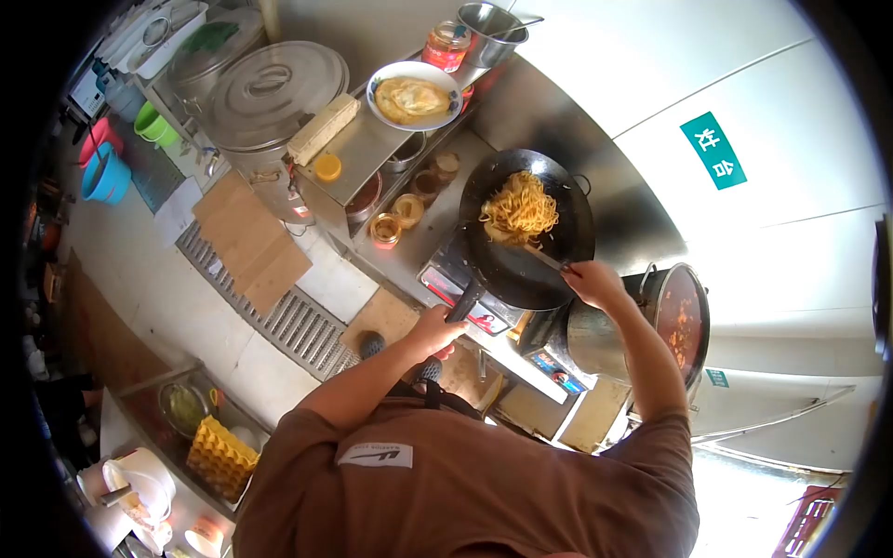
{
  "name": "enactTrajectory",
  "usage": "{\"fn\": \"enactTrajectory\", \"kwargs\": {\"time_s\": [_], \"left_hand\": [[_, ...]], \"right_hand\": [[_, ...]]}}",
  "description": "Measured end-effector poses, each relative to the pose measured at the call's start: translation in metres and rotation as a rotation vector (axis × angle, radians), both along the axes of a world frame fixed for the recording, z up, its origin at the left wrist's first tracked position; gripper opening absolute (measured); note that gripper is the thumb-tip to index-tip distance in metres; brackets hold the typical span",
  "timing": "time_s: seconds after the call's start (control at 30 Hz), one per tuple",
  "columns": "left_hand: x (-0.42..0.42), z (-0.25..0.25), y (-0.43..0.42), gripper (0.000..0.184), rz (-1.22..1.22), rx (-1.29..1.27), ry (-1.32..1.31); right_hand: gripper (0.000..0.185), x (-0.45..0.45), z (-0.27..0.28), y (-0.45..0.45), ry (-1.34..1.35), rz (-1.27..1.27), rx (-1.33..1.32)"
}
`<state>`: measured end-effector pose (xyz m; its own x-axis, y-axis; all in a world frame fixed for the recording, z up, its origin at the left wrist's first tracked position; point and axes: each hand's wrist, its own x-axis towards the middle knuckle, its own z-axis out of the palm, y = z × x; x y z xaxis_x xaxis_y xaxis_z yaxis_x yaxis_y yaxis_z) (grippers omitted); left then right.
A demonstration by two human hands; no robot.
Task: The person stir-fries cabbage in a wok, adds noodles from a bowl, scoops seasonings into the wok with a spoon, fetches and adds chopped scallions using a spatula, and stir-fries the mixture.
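A black wok (pixel 507 279) rests on the stove at the back right, with a pile of browned noodles (pixel 519 208) in its far half. My left hand (pixel 439 333) is closed around the wok's long dark handle (pixel 467 299). In my right hand (pixel 595 283), over the wok's right rim, is the handle of a spatula (pixel 543 257). Its far end meets the near edge of the noodles, which partly cover it, so the blade's shape is unclear.
A large pot (pixel 605 339) of reddish food stands right of the wok. Left of it are open seasoning jars (pixel 407 210). A plate of fried egg (pixel 415 99) sits on the steel shelf (pixel 372 152). A lidded steel pot (pixel 270 98) stands farther left; egg trays (pixel 221 460) lie lower left.
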<state>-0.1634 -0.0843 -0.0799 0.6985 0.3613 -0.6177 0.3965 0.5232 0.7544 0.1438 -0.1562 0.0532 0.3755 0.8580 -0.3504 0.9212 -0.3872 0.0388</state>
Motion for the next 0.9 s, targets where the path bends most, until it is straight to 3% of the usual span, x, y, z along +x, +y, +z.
{"fn": "enactTrajectory", "kwargs": {"time_s": [0.03, 0.07, 0.13, 0.2, 0.23, 0.3, 0.33, 0.4, 0.47, 0.57, 0.63, 0.77, 0.9], "left_hand": [[-0.002, 0.002, -0.001, 0.033, -0.004, -0.128, -0.001], [-0.004, 0.006, -0.002, 0.023, 0.008, -0.142, -0.005], [-0.006, 0.007, -0.003, 0.023, 0.003, -0.142, -0.028], [-0.009, 0.014, -0.001, 0.022, 0.009, -0.121, -0.028], [-0.009, 0.013, 0.000, 0.022, 0.015, -0.117, -0.029], [-0.010, 0.010, -0.002, 0.023, 0.021, -0.147, -0.051], [-0.009, 0.009, -0.002, 0.024, 0.024, -0.144, -0.054], [-0.010, 0.004, -0.002, 0.024, 0.018, -0.149, -0.060], [-0.008, 0.002, -0.002, 0.025, 0.006, -0.151, -0.080], [-0.010, -0.001, -0.003, 0.028, 0.010, -0.181, -0.123], [-0.016, 0.007, -0.002, 0.031, 0.012, -0.190, -0.137], [-0.029, -0.012, -0.004, 0.041, -0.016, -0.134, -0.247], [-0.075, -0.031, -0.006, 0.049, 0.192, 0.070, -0.091]], "right_hand": [[0.036, -0.002, 0.014, -0.010, 0.002, -0.004, -0.004], [0.034, 0.006, 0.032, -0.023, 0.019, 0.032, -0.130], [0.033, 0.024, 0.044, -0.027, 0.025, 0.077, -0.252], [0.030, 0.038, 0.026, -0.018, 0.018, -0.458, -0.532], [0.028, 0.040, 0.012, -0.008, 0.089, -0.688, -0.377], [0.025, 0.041, -0.023, 0.010, 0.312, -0.768, -0.050], [0.025, 0.038, -0.037, 0.014, 0.313, -0.758, -0.053], [0.017, 0.016, -0.058, 0.011, 0.317, -0.465, 0.212], [0.030, -0.013, -0.052, -0.019, -0.110, -0.010, 0.278], [0.046, -0.072, -0.025, -0.066, -0.202, -0.088, -0.002], [0.043, -0.082, -0.029, -0.083, -0.151, -0.065, -0.019], [0.035, -0.047, -0.047, -0.043, -0.107, -0.224, 0.210], [0.023, -0.073, -0.015, -0.061, -0.072, -0.203, 0.048]]}}
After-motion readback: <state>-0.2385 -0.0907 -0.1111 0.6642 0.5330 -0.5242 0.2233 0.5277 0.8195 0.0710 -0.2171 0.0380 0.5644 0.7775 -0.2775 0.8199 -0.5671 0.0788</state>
